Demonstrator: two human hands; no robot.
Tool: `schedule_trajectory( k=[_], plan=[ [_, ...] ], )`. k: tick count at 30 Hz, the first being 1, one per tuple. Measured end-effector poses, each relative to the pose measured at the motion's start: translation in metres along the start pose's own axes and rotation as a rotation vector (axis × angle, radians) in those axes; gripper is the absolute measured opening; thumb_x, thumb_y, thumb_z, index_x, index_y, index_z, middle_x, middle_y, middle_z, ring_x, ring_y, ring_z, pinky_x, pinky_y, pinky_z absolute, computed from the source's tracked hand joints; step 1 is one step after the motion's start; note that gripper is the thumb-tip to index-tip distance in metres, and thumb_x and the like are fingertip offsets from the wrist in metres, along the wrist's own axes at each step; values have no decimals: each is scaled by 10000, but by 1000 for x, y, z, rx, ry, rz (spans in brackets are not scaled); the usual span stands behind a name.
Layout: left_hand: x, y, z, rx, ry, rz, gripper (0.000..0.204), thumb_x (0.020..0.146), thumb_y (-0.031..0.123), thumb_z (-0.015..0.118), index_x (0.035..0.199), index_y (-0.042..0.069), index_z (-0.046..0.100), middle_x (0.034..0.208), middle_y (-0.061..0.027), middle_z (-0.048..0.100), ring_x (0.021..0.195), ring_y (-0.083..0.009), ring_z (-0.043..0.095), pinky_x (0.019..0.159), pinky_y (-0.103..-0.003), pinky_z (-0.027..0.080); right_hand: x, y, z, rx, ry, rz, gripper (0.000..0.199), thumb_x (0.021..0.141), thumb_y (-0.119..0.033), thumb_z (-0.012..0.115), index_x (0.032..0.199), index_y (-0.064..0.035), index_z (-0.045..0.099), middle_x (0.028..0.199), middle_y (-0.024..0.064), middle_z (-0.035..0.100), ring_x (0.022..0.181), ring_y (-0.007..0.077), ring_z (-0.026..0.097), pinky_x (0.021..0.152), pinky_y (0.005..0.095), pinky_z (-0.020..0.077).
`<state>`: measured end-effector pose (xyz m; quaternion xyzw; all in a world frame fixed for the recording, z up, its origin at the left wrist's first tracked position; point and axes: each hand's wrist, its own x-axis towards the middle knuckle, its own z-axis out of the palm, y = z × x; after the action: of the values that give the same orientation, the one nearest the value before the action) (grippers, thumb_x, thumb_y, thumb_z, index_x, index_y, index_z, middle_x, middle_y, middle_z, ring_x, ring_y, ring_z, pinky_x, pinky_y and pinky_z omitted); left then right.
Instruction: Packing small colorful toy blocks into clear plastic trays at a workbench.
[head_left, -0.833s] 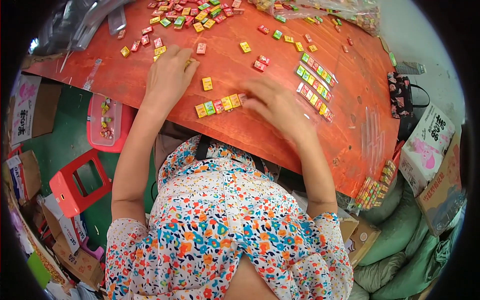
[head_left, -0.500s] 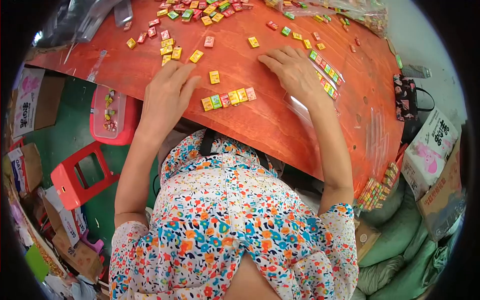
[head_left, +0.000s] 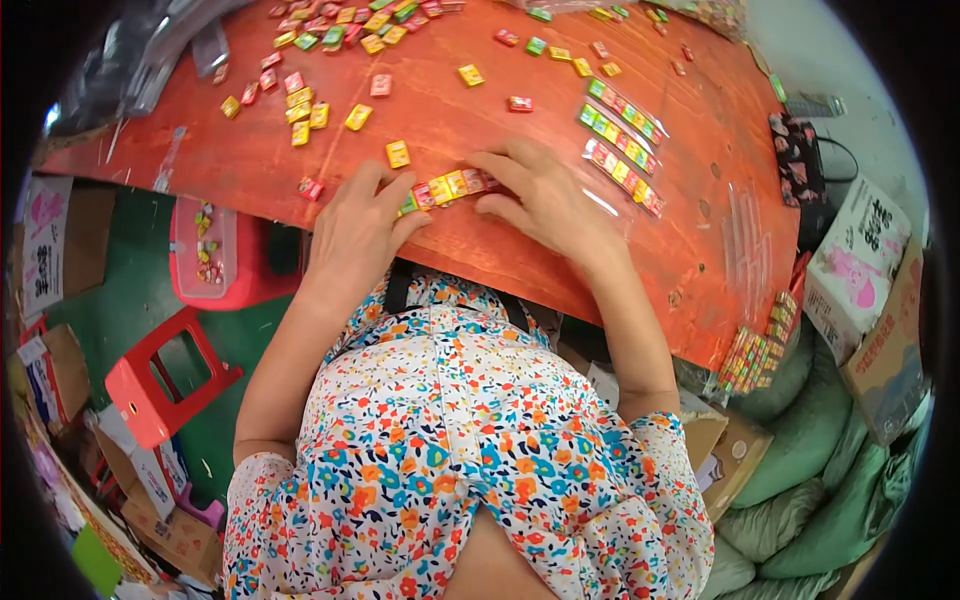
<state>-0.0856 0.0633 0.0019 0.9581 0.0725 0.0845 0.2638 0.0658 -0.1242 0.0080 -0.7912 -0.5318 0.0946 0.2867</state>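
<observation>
A short row of small wrapped candy packets [head_left: 447, 188], green, red, yellow and pink, lies near the table's front edge. My left hand [head_left: 362, 218] closes thumb and fingers about its left end. At its right end, my right hand [head_left: 548, 200] is bent round the last packets, thumb on the near side and fingers on the far side. Both hands cover the row's ends. Just beyond the row lies a single yellow packet [head_left: 397, 154]. A red packet [head_left: 310, 188] sits beside my left hand, and another red packet [head_left: 520, 103] lies beyond my right.
Three packet rows in clear plastic [head_left: 622, 177] lie right of my right hand. Loose packets [head_left: 350, 30] are heaped at the far side. Empty clear sleeves [head_left: 750, 250] and stacked packets [head_left: 755, 355] are at the right edge. A red stool [head_left: 165, 375] stands on the floor at left.
My hands have come together onto the two ends of the row; my right hand moved left, away from the plastic-covered rows, uncovering one. The view has shifted slightly.
</observation>
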Motion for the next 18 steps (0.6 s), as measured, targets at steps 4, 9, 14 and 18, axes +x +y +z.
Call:
schedule_trajectory(
  k=[4,9,14,18],
  plan=[
    [3,1,-3,-16,28,66,325,813,207,752,1069,29,663,953,-120,591,873,-316,622,722,-430,505,-1,-2,12,-65,9,13,298,874,-199,675,1140,-66,658,1073,109,636,1019,320,603,907,428,469],
    [16,10,-3,-55,-16,131,266,817,165,748,1040,32,691,926,-115,603,823,-296,628,700,-415,506,-24,-11,12,-84,121,72,239,875,-193,676,1065,-49,678,1012,116,640,955,304,618,861,427,477],
    [55,42,9,-147,-32,300,249,819,172,739,1035,54,701,909,-103,601,807,-290,630,692,-401,511,-61,-4,-26,-148,338,139,266,843,-111,703,1094,-29,672,999,134,633,906,312,627,777,401,516],
    [85,63,43,-138,-53,457,238,822,205,725,1017,72,698,909,-93,589,851,-282,630,712,-397,526,-87,5,-45,-172,314,307,291,850,-92,692,1131,-23,663,991,134,628,903,304,625,778,390,513]
  ],
)
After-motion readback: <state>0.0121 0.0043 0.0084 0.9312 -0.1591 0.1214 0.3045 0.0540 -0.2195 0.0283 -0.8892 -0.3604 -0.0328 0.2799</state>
